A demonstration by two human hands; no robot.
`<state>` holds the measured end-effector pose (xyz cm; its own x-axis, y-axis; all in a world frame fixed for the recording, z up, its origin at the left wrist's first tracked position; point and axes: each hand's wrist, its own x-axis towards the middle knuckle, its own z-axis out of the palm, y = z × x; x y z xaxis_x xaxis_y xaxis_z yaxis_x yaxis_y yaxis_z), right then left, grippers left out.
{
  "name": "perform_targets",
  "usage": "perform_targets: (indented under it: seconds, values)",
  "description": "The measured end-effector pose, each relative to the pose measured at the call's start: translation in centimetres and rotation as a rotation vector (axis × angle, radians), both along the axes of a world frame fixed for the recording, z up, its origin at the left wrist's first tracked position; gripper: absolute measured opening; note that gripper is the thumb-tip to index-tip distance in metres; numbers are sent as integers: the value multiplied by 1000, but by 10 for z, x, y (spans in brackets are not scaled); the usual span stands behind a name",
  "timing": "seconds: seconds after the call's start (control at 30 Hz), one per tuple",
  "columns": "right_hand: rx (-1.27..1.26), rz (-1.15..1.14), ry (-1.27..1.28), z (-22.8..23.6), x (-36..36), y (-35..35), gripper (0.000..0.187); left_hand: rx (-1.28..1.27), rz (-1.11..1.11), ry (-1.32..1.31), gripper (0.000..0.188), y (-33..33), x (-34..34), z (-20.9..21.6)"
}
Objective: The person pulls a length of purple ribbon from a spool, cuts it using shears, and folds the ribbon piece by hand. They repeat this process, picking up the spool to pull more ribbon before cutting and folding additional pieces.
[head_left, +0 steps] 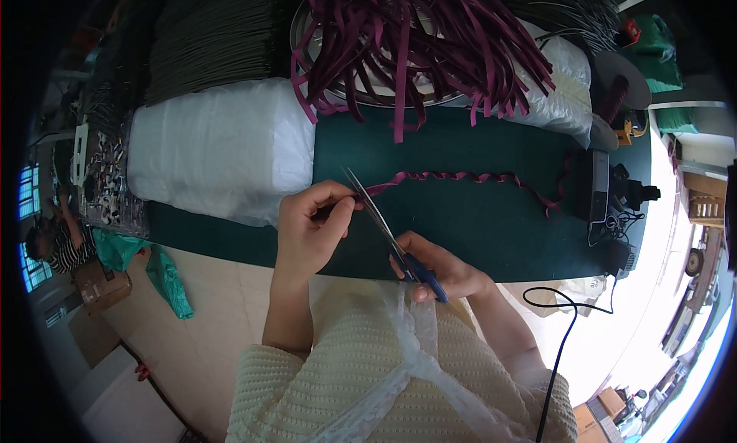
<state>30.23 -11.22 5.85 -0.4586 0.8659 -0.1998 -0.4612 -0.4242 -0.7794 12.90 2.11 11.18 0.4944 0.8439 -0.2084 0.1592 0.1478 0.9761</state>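
Note:
My left hand (322,216) pinches the end of a purple ribbon (453,176) between thumb and finger. From there the ribbon runs twisted across the dark green table (484,228) to the right, toward a black box-shaped device. My right hand (441,270) is closed around the blue handles of a pair of scissors (380,224). Their long metal blades point up and left, crossing the ribbon right beside my left fingertips. Whether the blades are fully closed is hard to see.
A heap of cut purple ribbons (414,44) hangs over a round metal tray at the back. White plastic-wrapped bundles (219,147) lie left and back right. The black device (593,186) with cables stands at the right edge, near a ribbon spool (614,97). Another person (65,239) is far left.

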Motion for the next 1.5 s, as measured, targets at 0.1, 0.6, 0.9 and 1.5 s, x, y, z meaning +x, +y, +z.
perform_targets:
  seconds: [0.1, 0.6, 0.9, 1.5]
  values:
    - [11, -35, -18, 1, -2, -1, 64, 18, 15, 17, 8, -1, 1, 0]
    - [-29, -70, -4, 14, -2, 0, 48, 51, 25, 32, 9, -7, 7, -3]
    - [-32, -85, -19, 14, -4, -2, 46, 58, 9, 32, 10, -7, 6, -6]
    - [-69, -60, -48, 14, -2, -3, 45, -10, -10, -27, 10, -6, 4, -8]
